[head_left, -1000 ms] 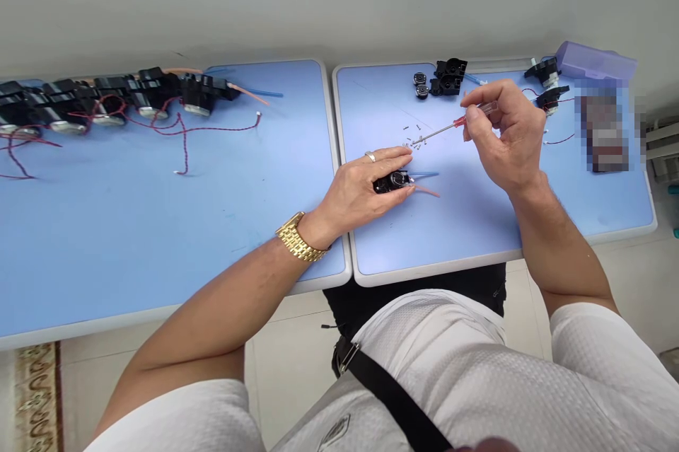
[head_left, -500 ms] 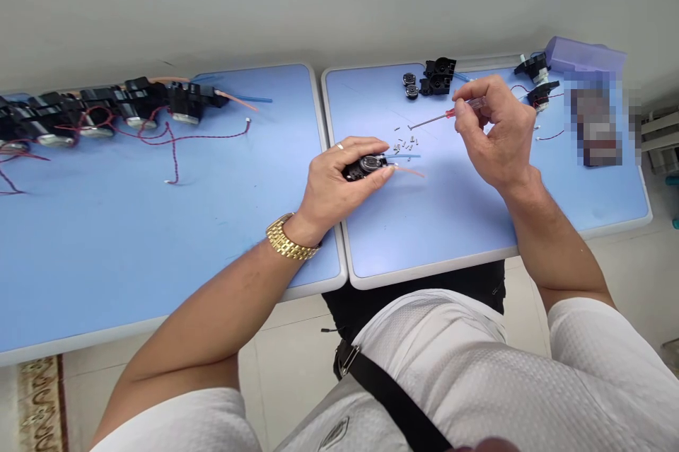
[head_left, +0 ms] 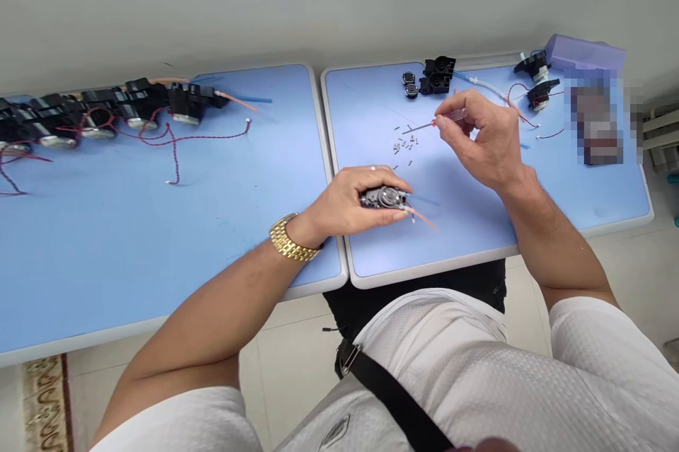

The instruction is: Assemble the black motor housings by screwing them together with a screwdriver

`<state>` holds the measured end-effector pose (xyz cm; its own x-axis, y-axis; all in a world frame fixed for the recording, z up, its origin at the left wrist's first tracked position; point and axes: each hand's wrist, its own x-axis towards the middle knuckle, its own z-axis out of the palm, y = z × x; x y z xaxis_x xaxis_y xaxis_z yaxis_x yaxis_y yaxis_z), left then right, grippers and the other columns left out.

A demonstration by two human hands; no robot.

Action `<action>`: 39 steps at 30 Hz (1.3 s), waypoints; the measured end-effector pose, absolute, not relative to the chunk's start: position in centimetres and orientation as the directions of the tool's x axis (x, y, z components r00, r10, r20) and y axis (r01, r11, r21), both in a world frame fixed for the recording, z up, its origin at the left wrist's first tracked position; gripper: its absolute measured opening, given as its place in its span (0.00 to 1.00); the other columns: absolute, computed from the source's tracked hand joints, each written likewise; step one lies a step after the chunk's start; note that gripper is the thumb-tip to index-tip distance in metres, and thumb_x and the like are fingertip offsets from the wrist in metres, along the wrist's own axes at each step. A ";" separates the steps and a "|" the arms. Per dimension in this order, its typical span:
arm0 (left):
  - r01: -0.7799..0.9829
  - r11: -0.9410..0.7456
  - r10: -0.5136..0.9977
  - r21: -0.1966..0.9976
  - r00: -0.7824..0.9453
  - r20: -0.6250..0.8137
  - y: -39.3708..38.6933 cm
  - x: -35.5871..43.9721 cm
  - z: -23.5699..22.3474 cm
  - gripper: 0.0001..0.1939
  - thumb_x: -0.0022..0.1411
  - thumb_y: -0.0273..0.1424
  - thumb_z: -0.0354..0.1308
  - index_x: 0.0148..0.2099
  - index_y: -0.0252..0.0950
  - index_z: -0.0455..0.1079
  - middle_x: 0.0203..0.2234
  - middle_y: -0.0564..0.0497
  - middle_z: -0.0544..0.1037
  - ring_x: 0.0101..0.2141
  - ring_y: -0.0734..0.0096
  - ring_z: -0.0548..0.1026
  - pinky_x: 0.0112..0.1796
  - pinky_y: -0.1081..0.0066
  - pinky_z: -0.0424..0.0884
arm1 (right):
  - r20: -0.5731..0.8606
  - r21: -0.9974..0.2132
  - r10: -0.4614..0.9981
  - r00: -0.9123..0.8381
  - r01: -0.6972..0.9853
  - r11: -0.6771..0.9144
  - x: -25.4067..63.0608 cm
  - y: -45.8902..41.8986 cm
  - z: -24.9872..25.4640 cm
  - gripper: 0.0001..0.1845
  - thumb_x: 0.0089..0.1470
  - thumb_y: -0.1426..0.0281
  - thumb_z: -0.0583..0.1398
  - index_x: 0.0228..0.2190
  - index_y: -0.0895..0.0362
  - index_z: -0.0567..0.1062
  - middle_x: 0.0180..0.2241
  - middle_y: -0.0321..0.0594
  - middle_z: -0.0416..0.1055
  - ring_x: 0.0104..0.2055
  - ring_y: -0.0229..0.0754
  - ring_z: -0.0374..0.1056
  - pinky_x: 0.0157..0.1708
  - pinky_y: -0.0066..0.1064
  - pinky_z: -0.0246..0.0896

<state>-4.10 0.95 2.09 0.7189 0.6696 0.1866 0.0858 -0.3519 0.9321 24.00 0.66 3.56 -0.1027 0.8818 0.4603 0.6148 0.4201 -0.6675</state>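
My left hand (head_left: pixel 353 201) is closed around a black pump head (head_left: pixel 386 197) with a round disc on top. A blue tube (head_left: pixel 424 199) and an orange tube (head_left: pixel 424 218) stick out of its right end, along with a small white plug. In my right hand (head_left: pixel 485 137) is a screwdriver (head_left: pixel 450 117) with a clear and red handle, pinched between thumb and fingers. Its shaft points left, the tip over several small loose screws (head_left: pixel 406 144) on the blue table. Whether a screw clings to the tip is too small to tell.
Black housings (head_left: pixel 439 76) and two small round parts (head_left: pixel 409 84) lie at the back. Motor units with wires (head_left: pixel 541 80), a purple case (head_left: pixel 586 52) and a blurred flat object (head_left: pixel 599 119) are at right. Several assembled units (head_left: pixel 185 102) line the left table; a gap (head_left: pixel 333 155) divides the tables.
My left hand lifted the black pump head leftward off the screws, then brought it nearer my body. The screwdriver moved from the screw pile up to its far edge, then slightly left.
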 end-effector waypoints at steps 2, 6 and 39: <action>0.075 -0.374 0.608 0.924 0.773 0.183 0.8 -3.8 2.1 0.16 0.65 0.44 0.78 0.49 0.39 0.88 0.34 0.47 0.87 0.31 0.68 0.82 0.36 0.68 0.79 | 0.445 -0.672 0.889 -0.107 0.616 0.411 24.0 0.7 3.5 0.03 0.70 0.65 0.63 0.40 0.48 0.78 0.34 0.33 0.82 0.32 0.39 0.74 0.32 0.35 0.70; 0.092 -0.379 0.560 0.921 0.815 0.149 0.8 -3.9 1.9 0.16 0.66 0.44 0.77 0.50 0.41 0.88 0.36 0.47 0.90 0.33 0.67 0.85 0.38 0.69 0.80 | 0.444 -0.676 0.889 -0.113 0.608 0.416 23.8 0.8 3.3 0.04 0.67 0.66 0.63 0.40 0.48 0.79 0.33 0.32 0.81 0.32 0.39 0.75 0.32 0.34 0.70; 0.242 -0.149 0.876 0.959 0.483 0.015 0.5 -3.4 1.5 0.31 0.62 0.54 0.77 0.55 0.33 0.87 0.40 0.45 0.89 0.38 0.65 0.85 0.41 0.71 0.81 | 0.610 -0.751 0.791 0.033 0.343 0.565 22.7 -1.9 7.3 0.11 0.71 0.57 0.69 0.36 0.48 0.80 0.27 0.29 0.78 0.24 0.39 0.77 0.21 0.33 0.72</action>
<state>-3.42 0.47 1.48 0.4827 0.8757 0.0147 0.2417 -0.1494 0.9588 22.74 -1.93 7.31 0.0329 0.7914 0.6104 0.3431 0.5646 -0.7507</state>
